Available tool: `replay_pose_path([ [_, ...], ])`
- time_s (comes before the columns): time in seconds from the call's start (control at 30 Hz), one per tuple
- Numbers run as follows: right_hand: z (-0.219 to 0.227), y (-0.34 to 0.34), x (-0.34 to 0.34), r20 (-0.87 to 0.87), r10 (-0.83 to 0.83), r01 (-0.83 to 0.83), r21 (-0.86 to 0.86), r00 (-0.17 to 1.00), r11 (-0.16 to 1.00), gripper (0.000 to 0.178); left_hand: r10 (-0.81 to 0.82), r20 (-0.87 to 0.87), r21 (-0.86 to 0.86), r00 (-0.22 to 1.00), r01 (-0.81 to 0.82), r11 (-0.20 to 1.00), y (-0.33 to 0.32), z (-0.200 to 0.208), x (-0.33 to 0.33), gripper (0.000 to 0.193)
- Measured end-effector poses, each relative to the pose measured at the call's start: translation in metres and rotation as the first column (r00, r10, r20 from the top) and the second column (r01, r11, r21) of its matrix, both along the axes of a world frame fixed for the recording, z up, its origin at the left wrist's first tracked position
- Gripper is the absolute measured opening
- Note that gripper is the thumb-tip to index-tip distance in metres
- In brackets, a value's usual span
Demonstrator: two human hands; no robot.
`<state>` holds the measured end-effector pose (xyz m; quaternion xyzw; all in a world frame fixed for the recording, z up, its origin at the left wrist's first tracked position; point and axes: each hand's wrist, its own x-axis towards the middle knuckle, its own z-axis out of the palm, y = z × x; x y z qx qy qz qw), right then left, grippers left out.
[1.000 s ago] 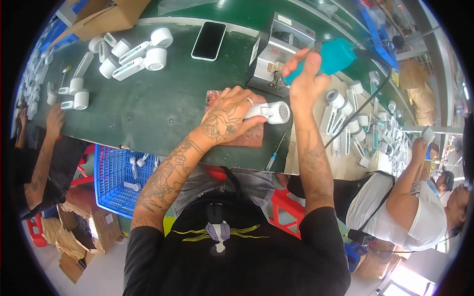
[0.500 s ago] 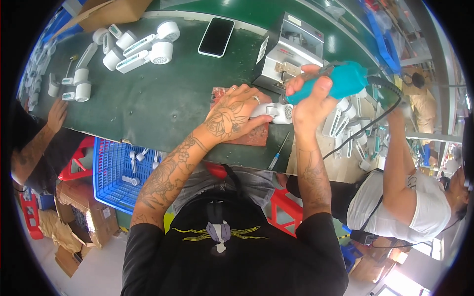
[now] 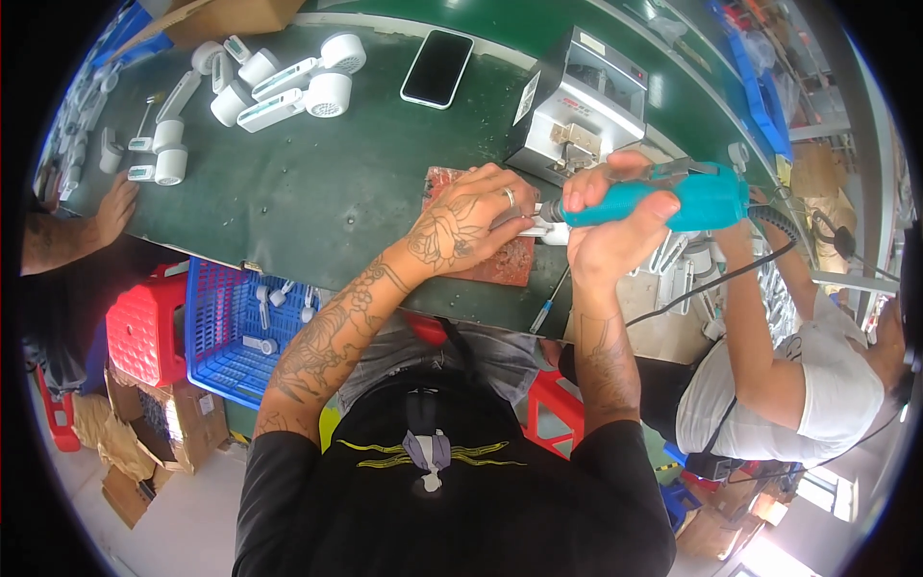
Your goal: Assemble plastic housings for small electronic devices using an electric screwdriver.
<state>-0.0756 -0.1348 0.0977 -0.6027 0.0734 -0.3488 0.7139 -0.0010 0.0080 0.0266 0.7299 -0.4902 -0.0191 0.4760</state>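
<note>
My left hand presses a white handheld device against a worn red pad on the green table. Most of that device is hidden under its fingers. Wrapped in my right hand is a teal electric screwdriver, lying nearly level. Its tip points left and meets the device beside my left fingertips; the exact contact spot is too small to make out. A small screwdriver with a blue handle lies near the table's front edge.
Behind the pad stands a silver machine, with a phone to its left. Several white round-headed devices lie at the far left. A co-worker's hand rests at the left edge; another person works at right. A blue basket sits below.
The electric screwdriver has swung to a more level angle, its tip now at the device between my hands. The device's round head is now mostly covered. The whole view has shifted slightly.
</note>
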Motion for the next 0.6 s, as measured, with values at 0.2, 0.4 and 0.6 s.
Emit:
replay_pose_path([
  [0.2, -0.0027, 0.0038, -0.0024, 0.042, 0.038, -0.040, 0.041, 0.998, 0.998, 0.087, -0.035, -0.053, -0.051, 0.998, 0.032, 0.998, 0.0002, -0.0005, 0.0019, 0.014],
  [0.4, -0.0034, 0.0101, 0.0007, 0.020, 0.029, -0.028, -0.024, 0.999, 0.999, 0.088, -0.038, -0.048, -0.053, 0.998, 0.035, 0.998, 0.0003, -0.0018, 0.0030, 0.015],
  [0.6, -0.0080, 0.0058, -0.0010, 0.048, 0.051, -0.048, -0.062, 0.998, 0.997, 0.084, -0.022, -0.052, -0.043, 0.998, 0.020, 0.999, -0.0003, 0.0004, 0.0004, 0.015],
])
